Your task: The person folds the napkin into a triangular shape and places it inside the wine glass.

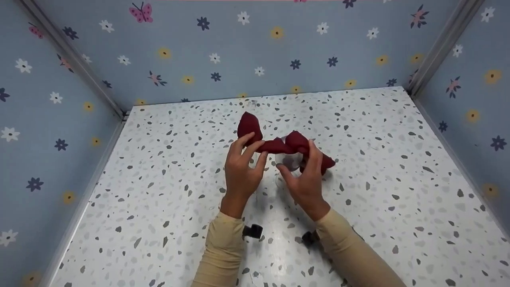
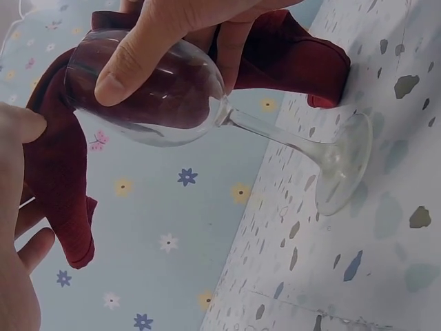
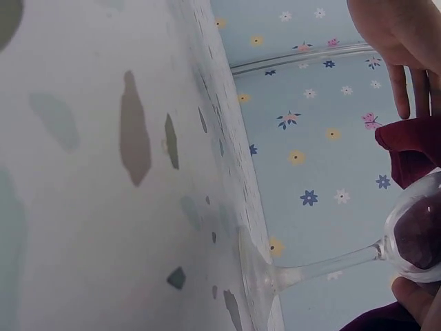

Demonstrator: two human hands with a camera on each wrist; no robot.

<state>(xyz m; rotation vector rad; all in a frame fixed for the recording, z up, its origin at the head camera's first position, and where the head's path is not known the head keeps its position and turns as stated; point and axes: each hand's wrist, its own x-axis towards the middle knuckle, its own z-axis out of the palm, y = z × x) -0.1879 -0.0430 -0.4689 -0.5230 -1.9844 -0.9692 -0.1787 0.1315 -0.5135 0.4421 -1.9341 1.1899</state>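
A clear stemmed wine glass stands upright on the speckled table, its foot flat on the surface. A dark red cloth runs across the glass's rim and trails off on both sides. My right hand holds the bowl, its thumb on the near side and the other fingers on the far side with the cloth. To the left of the glass, my left hand pinches the cloth's other stretch between thumb and fingers. In the right wrist view, the bowl is partly cut off by the frame edge.
The white speckled table surrounds the hands. Blue flower-patterned panels close it in at the back and both sides, with metal strips at the corners. Dark wrist cameras sit on the inner sides of both forearms.
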